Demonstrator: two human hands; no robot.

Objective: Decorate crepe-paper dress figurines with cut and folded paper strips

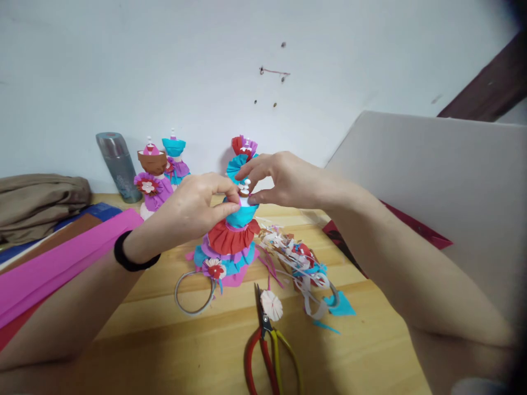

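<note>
We have both hands at the top of a miniature dress form (pixel 233 237), which stands upright near the middle of the wooden table (pixel 164 351), dressed in crinkled paper. Our left hand (pixel 197 203) (the one with a black band (pixel 121 252) at the wrist) brings thumb and forefinger almost together at the left edge of the turquoise bodice (pixel 241 216); we cannot tell whether they pinch the paper. Our right hand (pixel 284 178) arches over from the other side, its fingers parted from the thumb and grasping nothing, the thumb at the right edge of the neckline and the fingertips near the white knob on top.

Below the bodice we see a red ruffle above purple and turquoise tiers, with a red-centred paper flower (pixel 215 270) low on the skirt. A roll of tape (pixel 213 289) lies just beside the hem. Nearer us, scissors (pixel 265 323) with one red and one yellow handle point away from us, a pale pink paper rosette (pixel 272 305) beside their blades. To the right lies a tangle of paper scraps (pixel 296 249). Directly behind our work stands another dressed form (pixel 237 164); two more (pixel 153 184) stand farther left, beside a tilted-looking grey tumbler (pixel 119 167). At far left, bright pink paper (pixel 74 249) lies near a bunched brown cloth (pixel 45 206).
</note>
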